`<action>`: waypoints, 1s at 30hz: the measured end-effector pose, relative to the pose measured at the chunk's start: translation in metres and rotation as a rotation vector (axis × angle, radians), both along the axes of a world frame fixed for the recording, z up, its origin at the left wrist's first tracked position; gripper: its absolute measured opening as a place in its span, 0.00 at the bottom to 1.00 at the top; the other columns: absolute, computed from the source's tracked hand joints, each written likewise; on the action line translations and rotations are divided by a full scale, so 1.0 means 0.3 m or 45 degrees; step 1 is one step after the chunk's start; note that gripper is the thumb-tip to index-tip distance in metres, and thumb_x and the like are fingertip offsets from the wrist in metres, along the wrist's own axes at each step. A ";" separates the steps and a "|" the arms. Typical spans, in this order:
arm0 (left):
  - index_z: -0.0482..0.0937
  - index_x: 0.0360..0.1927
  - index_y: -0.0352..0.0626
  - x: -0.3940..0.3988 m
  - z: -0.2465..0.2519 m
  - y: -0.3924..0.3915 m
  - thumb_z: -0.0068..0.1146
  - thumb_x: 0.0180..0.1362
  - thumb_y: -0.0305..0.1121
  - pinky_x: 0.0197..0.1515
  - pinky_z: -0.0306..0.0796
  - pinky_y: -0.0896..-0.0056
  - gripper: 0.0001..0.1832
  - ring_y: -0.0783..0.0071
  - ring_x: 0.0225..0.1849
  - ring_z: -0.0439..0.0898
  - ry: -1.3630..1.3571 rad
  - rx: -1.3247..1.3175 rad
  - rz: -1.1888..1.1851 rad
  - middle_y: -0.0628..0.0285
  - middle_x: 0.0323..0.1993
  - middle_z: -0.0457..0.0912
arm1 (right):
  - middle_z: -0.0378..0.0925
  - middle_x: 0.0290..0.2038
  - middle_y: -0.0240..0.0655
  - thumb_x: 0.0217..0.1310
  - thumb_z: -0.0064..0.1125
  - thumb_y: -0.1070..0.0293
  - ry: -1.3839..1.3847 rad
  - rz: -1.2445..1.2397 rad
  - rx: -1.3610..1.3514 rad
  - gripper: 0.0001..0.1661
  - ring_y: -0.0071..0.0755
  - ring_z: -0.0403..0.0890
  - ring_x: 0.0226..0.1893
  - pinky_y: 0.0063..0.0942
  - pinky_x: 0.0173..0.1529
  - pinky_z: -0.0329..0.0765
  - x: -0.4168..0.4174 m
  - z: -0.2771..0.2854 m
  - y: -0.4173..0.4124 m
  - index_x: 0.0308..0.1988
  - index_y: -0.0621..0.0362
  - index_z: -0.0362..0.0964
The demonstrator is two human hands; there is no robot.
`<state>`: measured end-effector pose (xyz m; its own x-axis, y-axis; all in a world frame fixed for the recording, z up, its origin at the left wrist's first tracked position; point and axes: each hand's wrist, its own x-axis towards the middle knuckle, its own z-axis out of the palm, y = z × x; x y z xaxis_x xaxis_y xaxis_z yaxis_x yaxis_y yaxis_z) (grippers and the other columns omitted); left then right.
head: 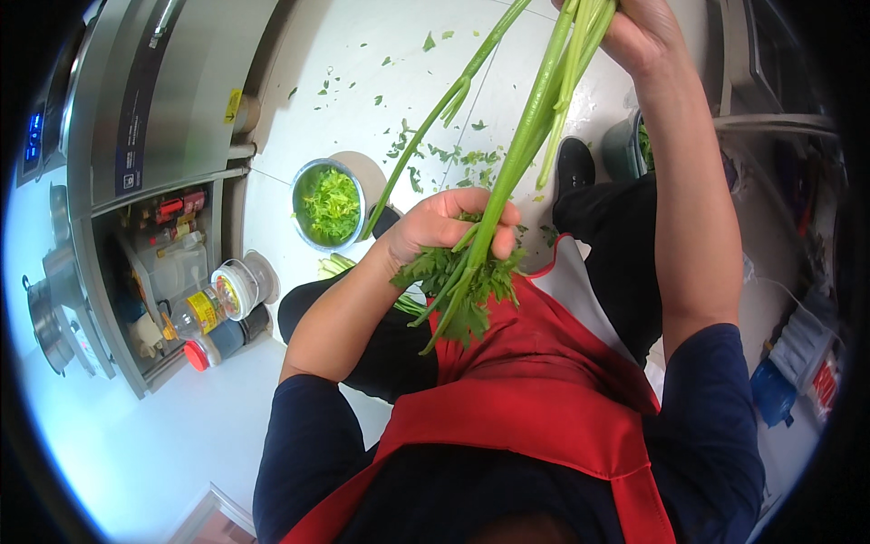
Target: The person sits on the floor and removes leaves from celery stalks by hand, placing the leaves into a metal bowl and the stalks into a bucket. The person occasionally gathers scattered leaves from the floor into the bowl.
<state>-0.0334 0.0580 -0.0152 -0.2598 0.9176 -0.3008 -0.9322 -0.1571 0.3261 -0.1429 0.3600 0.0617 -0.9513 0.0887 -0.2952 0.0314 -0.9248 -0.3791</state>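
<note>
A bunch of long green celery stalks (527, 129) stretches between my two hands, above my lap. My right hand (639, 34), partly cut off by the top edge, grips the upper part of the bunch. Lower down, my left hand (448, 221) curls its fingers around the stalks beside dark green leaves (469, 296), which hang over my red apron (510, 408). One stalk (435, 119) slants away from the bunch toward the left. A round metal bowl (297, 224) on the floor holds pale green leafy pieces (331, 207).
Leaf scraps (469, 160) litter the tiled floor (326, 37) past my feet. More stalks (335, 264) lie by my left knee. To the right stands a dark green bucket (620, 151) with greens. Bottles (197, 313) and a white-lidded tub (241, 289) sit beside a steel cabinet (194, 81).
</note>
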 end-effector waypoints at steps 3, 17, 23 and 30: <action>0.82 0.55 0.36 0.010 0.019 0.012 0.71 0.57 0.28 0.50 0.80 0.68 0.22 0.66 0.42 0.85 0.052 -0.126 -0.025 0.52 0.42 0.85 | 0.76 0.37 0.34 0.78 0.52 0.66 0.011 0.037 -0.039 0.12 0.20 0.76 0.26 0.22 0.33 0.79 0.004 -0.007 -0.001 0.49 0.65 0.70; 0.87 0.48 0.34 -0.032 0.085 0.066 0.67 0.61 0.20 0.57 0.80 0.66 0.11 0.68 0.50 0.87 0.890 -0.466 -0.396 0.54 0.46 0.89 | 0.77 0.39 0.36 0.77 0.53 0.66 0.056 0.250 -0.125 0.12 0.20 0.78 0.27 0.24 0.33 0.79 0.010 -0.019 -0.011 0.50 0.66 0.69; 0.87 0.49 0.33 -0.056 0.071 0.053 0.66 0.62 0.22 0.58 0.79 0.66 0.11 0.67 0.51 0.86 0.988 -0.256 -0.445 0.55 0.49 0.87 | 0.77 0.39 0.36 0.77 0.54 0.67 0.055 0.288 -0.186 0.13 0.20 0.79 0.27 0.24 0.32 0.80 0.012 -0.015 -0.023 0.50 0.66 0.70; 0.86 0.49 0.37 -0.037 0.127 0.101 0.61 0.65 0.28 0.51 0.77 0.70 0.11 0.75 0.44 0.82 1.051 -0.529 -0.464 0.62 0.43 0.86 | 0.77 0.39 0.37 0.76 0.54 0.69 0.097 0.282 -0.155 0.11 0.20 0.78 0.27 0.23 0.32 0.80 0.009 -0.027 -0.008 0.50 0.66 0.68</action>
